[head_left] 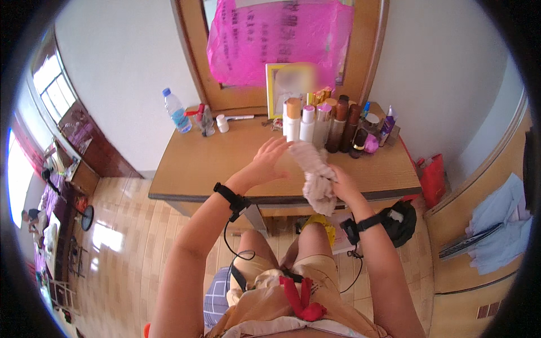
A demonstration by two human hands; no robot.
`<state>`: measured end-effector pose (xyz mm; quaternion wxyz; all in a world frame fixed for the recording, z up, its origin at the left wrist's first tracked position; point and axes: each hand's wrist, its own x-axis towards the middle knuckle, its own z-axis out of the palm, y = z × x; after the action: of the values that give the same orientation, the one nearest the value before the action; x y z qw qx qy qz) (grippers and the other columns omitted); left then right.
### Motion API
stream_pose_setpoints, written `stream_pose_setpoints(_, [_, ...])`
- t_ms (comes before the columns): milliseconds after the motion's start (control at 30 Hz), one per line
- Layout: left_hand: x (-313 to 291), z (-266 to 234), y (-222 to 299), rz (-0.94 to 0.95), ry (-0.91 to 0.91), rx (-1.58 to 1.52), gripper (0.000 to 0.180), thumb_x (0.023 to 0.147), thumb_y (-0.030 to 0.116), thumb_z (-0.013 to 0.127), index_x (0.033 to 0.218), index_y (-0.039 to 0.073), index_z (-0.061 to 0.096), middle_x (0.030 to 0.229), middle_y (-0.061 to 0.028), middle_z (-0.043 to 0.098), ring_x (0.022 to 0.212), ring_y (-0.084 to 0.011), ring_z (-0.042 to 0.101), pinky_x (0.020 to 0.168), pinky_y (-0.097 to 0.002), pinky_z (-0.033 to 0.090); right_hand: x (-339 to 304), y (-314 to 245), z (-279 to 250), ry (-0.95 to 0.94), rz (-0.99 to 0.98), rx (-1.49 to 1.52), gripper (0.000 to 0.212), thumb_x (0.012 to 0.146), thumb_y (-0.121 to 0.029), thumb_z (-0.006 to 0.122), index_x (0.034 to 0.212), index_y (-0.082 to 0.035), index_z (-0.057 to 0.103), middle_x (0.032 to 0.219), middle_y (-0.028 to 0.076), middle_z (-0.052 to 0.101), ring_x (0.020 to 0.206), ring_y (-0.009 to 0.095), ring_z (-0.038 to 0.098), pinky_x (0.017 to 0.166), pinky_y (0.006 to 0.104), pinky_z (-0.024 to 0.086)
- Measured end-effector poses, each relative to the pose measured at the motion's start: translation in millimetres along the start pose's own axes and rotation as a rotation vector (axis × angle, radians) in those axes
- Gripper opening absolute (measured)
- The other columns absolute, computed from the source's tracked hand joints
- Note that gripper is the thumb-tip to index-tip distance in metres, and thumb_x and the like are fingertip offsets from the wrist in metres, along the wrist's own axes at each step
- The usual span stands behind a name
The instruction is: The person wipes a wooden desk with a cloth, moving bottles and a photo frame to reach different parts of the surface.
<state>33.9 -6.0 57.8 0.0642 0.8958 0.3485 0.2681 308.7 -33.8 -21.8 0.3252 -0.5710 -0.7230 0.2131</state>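
Note:
My right hand (pixel 345 185) grips a crumpled pale pinkish-beige cloth (pixel 316 174) above the front part of the wooden dressing table (pixel 208 160). The lower end of the cloth droops past the table's dark front edge. Over the table, to the left of the cloth, my left hand (pixel 269 159) has its fingers stretched out with nothing in them. Its fingertips come close to the cloth's upper end; whether they touch cannot be made out. Just beyond stand a white bottle with an orange-tan cap (pixel 292 119) and a white bottle with a pink cap (pixel 307 125).
Brown bottles (pixel 337 130), a purple tube (pixel 387 125) and a yellow picture frame (pixel 271 93) crowd the table's back right. Back left stand a water bottle (pixel 177 111), a clear spray bottle with a red top (pixel 206 120) and a small white jar (pixel 222 123). Pink plastic (pixel 276 42) covers the mirror.

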Motion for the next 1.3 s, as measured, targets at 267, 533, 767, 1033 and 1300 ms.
stream_pose_setpoints(267, [-43.6,-45.4,-20.3,-0.092,-0.154,0.124,0.043,0.077,0.010,0.053,0.120,0.014,0.050,0.094,-0.0114,0.064,0.091,-0.0338,0.057,0.079,-0.0419,0.045,51.7,-97.1,16.6,-0.154,-0.248,0.112,0.048,0.079,-0.013,0.066,0.123,-0.008,0.047,0.108,0.012,0.057,0.094,0.022,0.059,0.079,0.0329,0.047])
stream_pose_setpoints(533, [-100.1,-101.6,-74.3,-0.436,-0.091,0.004,0.034,0.078,0.011,0.061,0.110,0.002,0.054,0.095,-0.0170,0.062,0.089,-0.0279,0.059,0.078,-0.0363,0.046,61.0,-146.4,32.4,-0.108,-0.570,-0.187,0.047,0.082,-0.034,0.062,0.117,-0.006,0.051,0.113,0.013,0.056,0.105,0.030,0.054,0.088,0.0372,0.044])
stream_pose_setpoints(767, [-140.5,-84.0,-90.9,-0.598,-0.122,0.153,0.026,0.075,0.011,0.062,0.097,-0.002,0.058,0.089,-0.0205,0.061,0.086,-0.0338,0.058,0.076,-0.0357,0.046,61.9,-132.1,61.3,-0.228,-0.566,-0.383,0.051,0.069,-0.018,0.073,0.116,-0.013,0.053,0.103,0.009,0.062,0.098,0.029,0.057,0.085,0.0398,0.044])
stream_pose_setpoints(1033, [-119.3,-156.3,-37.6,-0.633,0.074,-0.020,0.020,0.082,0.017,0.059,0.094,0.000,0.059,0.083,-0.0180,0.061,0.076,-0.0285,0.058,0.068,-0.0363,0.046,69.8,-139.8,-6.5,-0.348,-0.504,-0.206,0.022,0.077,-0.019,0.066,0.092,-0.005,0.060,0.083,0.011,0.058,0.080,0.025,0.057,0.070,0.0332,0.045])
stream_pose_setpoints(1300, [-99.0,-160.0,-18.0,-0.739,-0.043,-0.005,0.027,0.084,0.025,0.060,0.097,0.001,0.061,0.080,-0.0136,0.063,0.069,-0.0209,0.055,0.066,-0.0318,0.045,43.9,-135.6,70.8,-0.148,-0.702,-0.157,0.025,0.077,-0.024,0.066,0.095,-0.007,0.061,0.093,0.011,0.060,0.085,0.028,0.058,0.073,0.0340,0.047])
